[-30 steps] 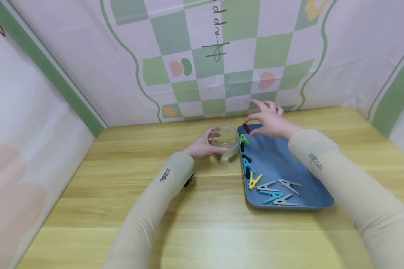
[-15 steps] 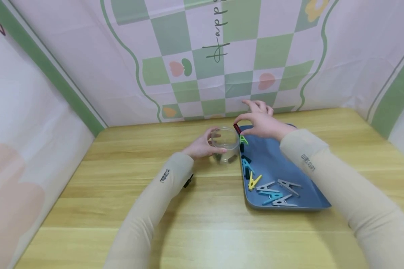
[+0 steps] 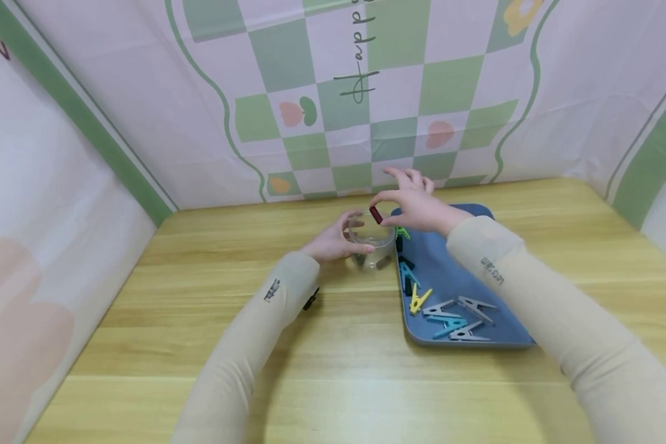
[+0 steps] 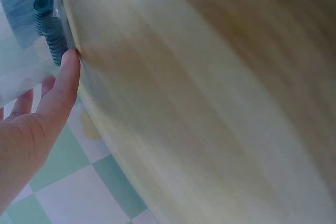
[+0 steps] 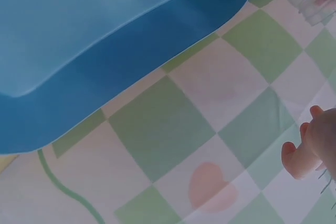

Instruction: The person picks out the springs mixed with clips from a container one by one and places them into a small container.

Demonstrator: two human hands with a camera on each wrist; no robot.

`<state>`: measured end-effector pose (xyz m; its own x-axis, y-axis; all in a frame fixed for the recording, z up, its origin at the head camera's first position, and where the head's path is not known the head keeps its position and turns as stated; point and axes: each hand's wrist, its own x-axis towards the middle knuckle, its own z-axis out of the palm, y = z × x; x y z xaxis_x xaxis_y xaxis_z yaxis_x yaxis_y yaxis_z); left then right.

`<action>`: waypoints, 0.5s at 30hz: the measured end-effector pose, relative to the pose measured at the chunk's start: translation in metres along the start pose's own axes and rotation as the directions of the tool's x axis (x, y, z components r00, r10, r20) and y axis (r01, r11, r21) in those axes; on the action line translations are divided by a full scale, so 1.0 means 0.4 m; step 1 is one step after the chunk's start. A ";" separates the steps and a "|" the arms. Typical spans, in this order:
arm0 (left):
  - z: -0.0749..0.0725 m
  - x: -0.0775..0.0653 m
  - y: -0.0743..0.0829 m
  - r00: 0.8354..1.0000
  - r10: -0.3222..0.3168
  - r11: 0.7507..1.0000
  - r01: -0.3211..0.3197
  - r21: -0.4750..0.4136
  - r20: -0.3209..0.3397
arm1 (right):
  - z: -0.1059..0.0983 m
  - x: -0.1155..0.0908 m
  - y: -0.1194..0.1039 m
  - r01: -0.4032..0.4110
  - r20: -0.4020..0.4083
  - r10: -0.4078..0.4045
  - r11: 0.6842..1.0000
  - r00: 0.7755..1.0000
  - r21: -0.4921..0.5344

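My left hand (image 3: 333, 240) holds a clear plastic jar (image 3: 373, 242) on the table, thumb on its near side and fingers around the far side. Dark coil springs (image 4: 54, 40) lie inside the jar in the left wrist view. Between thumb and forefinger, my right hand (image 3: 422, 206) pinches a dark red coil spring (image 3: 375, 214) over the jar's mouth, its other fingers raised. To the right of the jar is a blue-grey tray (image 3: 449, 262). The right wrist view catches several right-hand fingers (image 5: 302, 153), but not the red spring.
Along the tray's left side lie a green clothespin (image 3: 402, 232), a blue clothespin (image 3: 407, 274), a yellow clothespin (image 3: 419, 299) and small black pieces (image 3: 408, 285). Grey clothespins (image 3: 477, 306) and a teal clothespin (image 3: 446, 324) lie near its front. A patterned cloth (image 3: 344, 148) hangs behind the table.
My right hand has moved left with the red spring, from above the tray's far left corner to over the jar. The left hand and jar have stayed in place.
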<state>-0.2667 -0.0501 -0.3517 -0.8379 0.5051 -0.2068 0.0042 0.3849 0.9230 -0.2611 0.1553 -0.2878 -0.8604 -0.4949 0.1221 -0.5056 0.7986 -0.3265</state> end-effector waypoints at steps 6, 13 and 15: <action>0.000 0.001 0.001 1.000 -0.001 1.000 0.001 0.008 -0.007 | 0.007 0.005 -0.010 0.006 0.003 -0.006 1.000 1.000 0.005; 0.003 0.002 0.002 1.000 -0.007 1.000 0.007 -0.016 -0.013 | 0.011 0.007 -0.015 0.002 0.018 -0.002 1.000 1.000 0.009; 0.003 0.000 0.003 1.000 -0.010 1.000 0.010 -0.013 -0.012 | 0.011 0.007 -0.015 -0.002 0.026 0.002 1.000 1.000 0.011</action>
<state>-0.2660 -0.0486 -0.3510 -0.8443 0.4922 -0.2119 -0.0106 0.3799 0.9250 -0.2601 0.1475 -0.2897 -0.8594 -0.5021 0.0972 -0.5031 0.7958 -0.3370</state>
